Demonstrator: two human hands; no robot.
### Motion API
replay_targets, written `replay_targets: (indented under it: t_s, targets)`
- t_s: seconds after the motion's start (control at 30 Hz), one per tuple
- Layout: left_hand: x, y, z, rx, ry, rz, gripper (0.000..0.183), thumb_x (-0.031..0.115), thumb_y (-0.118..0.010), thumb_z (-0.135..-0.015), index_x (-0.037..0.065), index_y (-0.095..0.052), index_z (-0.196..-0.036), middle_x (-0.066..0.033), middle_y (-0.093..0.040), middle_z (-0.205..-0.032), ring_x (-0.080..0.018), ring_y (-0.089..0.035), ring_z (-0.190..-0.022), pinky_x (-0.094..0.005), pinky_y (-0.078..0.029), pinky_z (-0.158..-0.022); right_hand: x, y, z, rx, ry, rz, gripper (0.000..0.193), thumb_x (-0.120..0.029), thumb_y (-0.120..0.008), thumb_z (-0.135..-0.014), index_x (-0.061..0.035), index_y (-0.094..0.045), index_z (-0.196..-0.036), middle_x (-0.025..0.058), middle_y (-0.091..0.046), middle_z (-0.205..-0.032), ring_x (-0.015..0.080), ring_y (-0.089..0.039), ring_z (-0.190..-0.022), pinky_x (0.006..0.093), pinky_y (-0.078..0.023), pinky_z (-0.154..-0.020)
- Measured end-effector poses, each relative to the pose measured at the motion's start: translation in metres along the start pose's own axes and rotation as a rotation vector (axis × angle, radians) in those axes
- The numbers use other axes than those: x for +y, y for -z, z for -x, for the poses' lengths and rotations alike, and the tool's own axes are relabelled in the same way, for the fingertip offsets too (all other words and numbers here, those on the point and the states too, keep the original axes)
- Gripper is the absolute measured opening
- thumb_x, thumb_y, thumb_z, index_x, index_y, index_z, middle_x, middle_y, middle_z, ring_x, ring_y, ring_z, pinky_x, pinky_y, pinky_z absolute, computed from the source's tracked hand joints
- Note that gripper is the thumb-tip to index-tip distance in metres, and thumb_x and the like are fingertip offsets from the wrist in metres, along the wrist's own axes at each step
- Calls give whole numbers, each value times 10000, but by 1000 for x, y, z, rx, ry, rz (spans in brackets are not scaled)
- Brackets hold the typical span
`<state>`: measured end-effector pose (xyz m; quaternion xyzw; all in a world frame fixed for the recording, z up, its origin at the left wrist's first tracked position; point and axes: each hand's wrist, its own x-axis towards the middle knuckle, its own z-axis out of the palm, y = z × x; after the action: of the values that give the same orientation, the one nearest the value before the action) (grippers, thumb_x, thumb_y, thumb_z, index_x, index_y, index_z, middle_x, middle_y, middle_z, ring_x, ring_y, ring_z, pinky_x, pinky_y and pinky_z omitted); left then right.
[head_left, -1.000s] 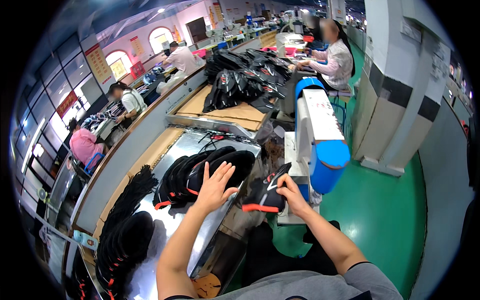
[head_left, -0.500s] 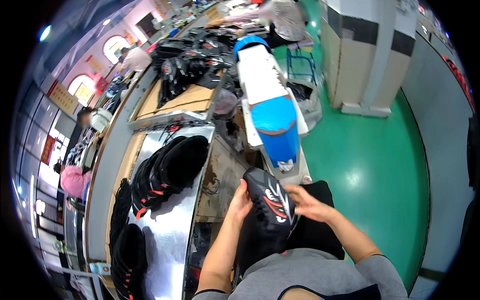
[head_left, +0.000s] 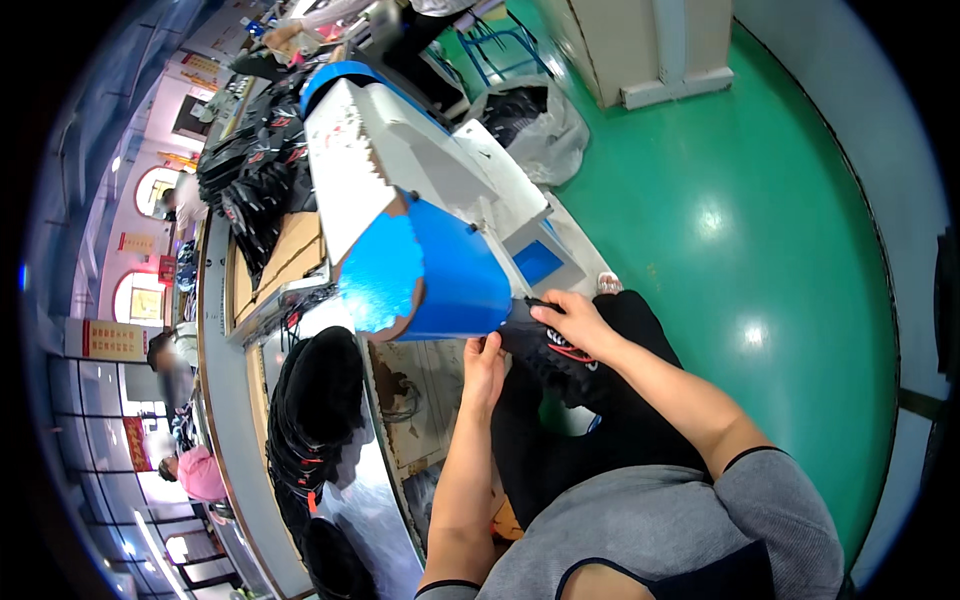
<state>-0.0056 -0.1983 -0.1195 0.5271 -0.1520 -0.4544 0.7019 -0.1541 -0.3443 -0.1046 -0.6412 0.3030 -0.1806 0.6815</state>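
Right hand [head_left: 572, 322]: fingers curled over the top of a black shoe upper with red and white markings [head_left: 548, 352], gripping it just beside the lower edge of the machine's blue hood. The upper lies above the person's lap, between the two hands, its near end pushed under the hood.

Left hand [head_left: 484, 368]: fingers closed against the left end of the same shoe upper, thumb side up, touching the underside of the hood.

Large white machine with a rounded glossy blue front hood [head_left: 430, 270]: stands directly ahead of the person, its white body running away toward the top of the view.

Worn board under the machine, scuffed and stained [head_left: 425, 400]: just left of the left hand.

Long shiny metal desk [head_left: 365, 510]: runs along the person's left side, carrying a stack of black shoe uppers with red trim [head_left: 315, 410].

Further heap of black shoe parts [head_left: 250, 180]: well apart, farther up the desk.

Grey plastic bag with dark contents [head_left: 535, 125]: on the green glossy floor [head_left: 740, 220], right of the machine.

Other people: one in a pink top [head_left: 200, 475] at far left, seated along the line.
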Motion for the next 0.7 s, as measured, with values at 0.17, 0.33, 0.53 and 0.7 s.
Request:
replay_targets:
  t_s: [0.17, 0.33, 0.53, 0.7]
  targets:
    - [31, -52, 14, 133, -50, -384, 383, 67, -671, -845, 12, -527, -1195, -73, -558, -1192, -164, -526, -1066, -312, -401, -941, 39, -5, -4, -63, -277, -704, 177, -217, -625, -902, -42, -630, -874, -38, -578, -763, 28, -516, -679, 187, -413, -607]
    - [32, -55, 1, 181, -114, -644, 413, 57, -694, -818, 12, -536, -1196, -68, -558, -1147, -161, -520, -1038, -309, -411, -915, 50, -4, -10, -67, -357, -834, 172, -215, -632, -896, -58, -616, -828, -28, -589, -756, 39, -529, -660, 199, -412, -583]
    - [16, -46, -6, 157, -21, -203, 402, -31, -586, -866, 45, -488, -1248, -50, -532, -1134, -161, -512, -1035, -313, -399, -952, 11, 19, -19, -9, -235, -440, 203, -217, -627, -891, -25, -622, -826, -31, -577, -738, 42, -501, -653, 211, -405, -594]
    - [-4, -45, 1, 43, -38, 31, 419, 193, -632, -888, 70, -448, -1244, -64, -520, -1263, -208, -500, -1167, -398, -368, -1046, 1, 24, -32, 23, -65, -66, 303, -303, -626, -826, -18, -656, -925, 156, -644, -786, 283, -615, -737, 382, -449, -663]
